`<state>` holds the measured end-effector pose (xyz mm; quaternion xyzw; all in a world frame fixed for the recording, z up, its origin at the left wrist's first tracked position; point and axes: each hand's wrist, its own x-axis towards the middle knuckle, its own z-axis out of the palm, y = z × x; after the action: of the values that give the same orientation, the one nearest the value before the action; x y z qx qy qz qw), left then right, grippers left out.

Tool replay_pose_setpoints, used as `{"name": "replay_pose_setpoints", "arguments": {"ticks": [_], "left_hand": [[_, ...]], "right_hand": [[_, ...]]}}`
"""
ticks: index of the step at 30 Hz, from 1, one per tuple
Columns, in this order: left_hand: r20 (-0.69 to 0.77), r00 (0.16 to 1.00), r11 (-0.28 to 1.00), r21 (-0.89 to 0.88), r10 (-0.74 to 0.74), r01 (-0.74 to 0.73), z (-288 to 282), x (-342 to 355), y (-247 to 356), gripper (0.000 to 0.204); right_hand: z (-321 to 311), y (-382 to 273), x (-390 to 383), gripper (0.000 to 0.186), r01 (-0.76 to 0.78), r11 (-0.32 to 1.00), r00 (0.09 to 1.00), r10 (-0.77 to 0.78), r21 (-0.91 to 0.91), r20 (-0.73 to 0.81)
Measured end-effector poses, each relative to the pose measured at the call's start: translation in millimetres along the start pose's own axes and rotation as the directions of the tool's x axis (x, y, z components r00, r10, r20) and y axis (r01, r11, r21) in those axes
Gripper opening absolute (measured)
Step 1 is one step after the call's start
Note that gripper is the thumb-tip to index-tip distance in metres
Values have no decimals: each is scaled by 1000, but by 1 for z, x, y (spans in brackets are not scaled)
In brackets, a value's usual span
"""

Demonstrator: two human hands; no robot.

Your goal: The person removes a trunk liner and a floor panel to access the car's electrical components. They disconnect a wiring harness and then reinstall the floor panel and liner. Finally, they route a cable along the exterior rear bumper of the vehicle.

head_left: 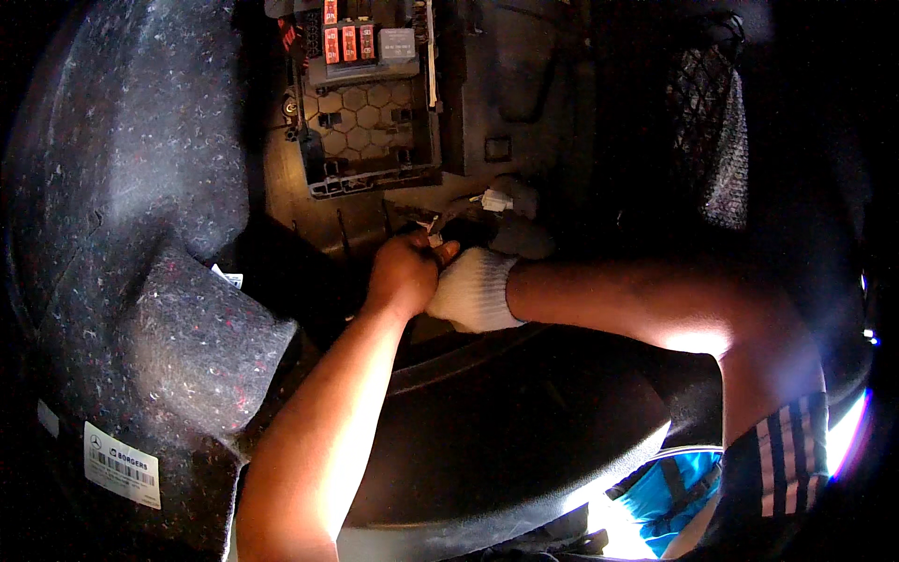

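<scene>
Below the black fuse-box frame (375, 179), head view: one small pale piece (434, 240), at the fingertips of the left hand (405, 274), bare, grip apparently clamped on it. Right hand (475, 288), white knit glove, touching or just beside the left; fingers hidden, grip cannot be told. White connector (497, 199), one, near both. Step in hand, as judged: two-handed fingering of the piece. Next move: calls for a steady left pinch, right hand supporting.

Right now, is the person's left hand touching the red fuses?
Apart: the head view shows the left hand well below the red fuses in the picture, with the honeycomb panel between them.
</scene>
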<state>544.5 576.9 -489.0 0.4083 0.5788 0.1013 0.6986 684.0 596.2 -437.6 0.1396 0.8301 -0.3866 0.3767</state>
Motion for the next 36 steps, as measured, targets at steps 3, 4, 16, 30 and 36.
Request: {"name": "replay_pose_setpoints", "arguments": {"ticks": [3,4,16,30,36], "left_hand": [[42,996,996,39,-79,77,-2,-3,15,33],[31,997,998,11,-67,66,-1,-2,11,33],[-125,983,985,89,-135,147,-2,-32,32,29],[-48,999,983,184,-19,28,-12,-46,52,26],[103,995,971,240,-10,-15,-21,-45,66,26]], "right_hand": [[-14,4,-10,27,-18,991,999,14,133,31],[-22,6,-12,29,-15,984,999,7,180,45],[-44,14,-26,58,-439,746,885,263,500,386],[27,4,-2,47,-140,754,941,303,642,-151],[22,8,-10,45,-95,779,921,305,619,-241]]}}
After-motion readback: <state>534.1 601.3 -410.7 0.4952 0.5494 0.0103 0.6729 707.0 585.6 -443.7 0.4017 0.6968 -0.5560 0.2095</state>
